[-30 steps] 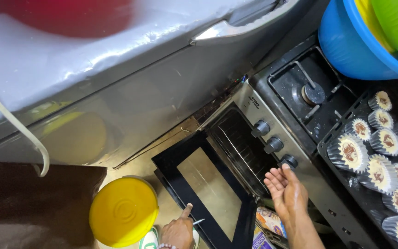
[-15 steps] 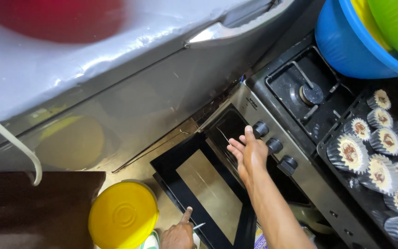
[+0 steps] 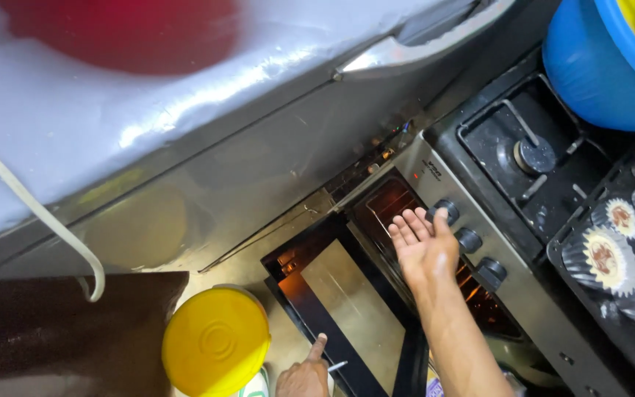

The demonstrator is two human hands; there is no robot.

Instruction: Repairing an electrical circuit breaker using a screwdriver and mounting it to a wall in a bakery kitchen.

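A: Oven [image 3: 435,294] first, since everything sits around it. Its door [image 3: 347,309] hangs open and flat, dark frame around a glass pane, with an orange glow inside the cavity.

B: Where is the right hand [image 3: 424,246]?

A: Right at the oven's mouth, just below the row of black knobs [image 3: 468,239]. The palm faces up and the fingers are spread loosely; that grip holds nothing. The thumb tip lies close beside the uppermost knob, though I cannot tell whether it touches.

B: And the left hand [image 3: 304,376]?

A: Low in view, just off the outer edge of the open door. One finger points up toward the door frame and the rest are curled in. Whether that grip clasps anything I cannot tell; a thin pale sliver shows beside it, too small to name.

B: What else stands near the oven?

A: Above the knobs, on the stove top, a gas burner [image 3: 534,154] under a black grate. Beside the burner, a dark tray [image 3: 575,272] of cupcakes in pale ruffled cases [image 3: 597,257]. Beyond the burner, a blue bowl [image 3: 597,73] with a yellow one nested in it.

B: And on the door's other side?

A: A round yellow lid [image 3: 216,342] on the floor, near the left hand. A grey appliance [image 3: 185,132] stands beside the oven, a white cord [image 3: 45,220] trailing down it, and a dark brown mat [image 3: 60,331] next to the lid.
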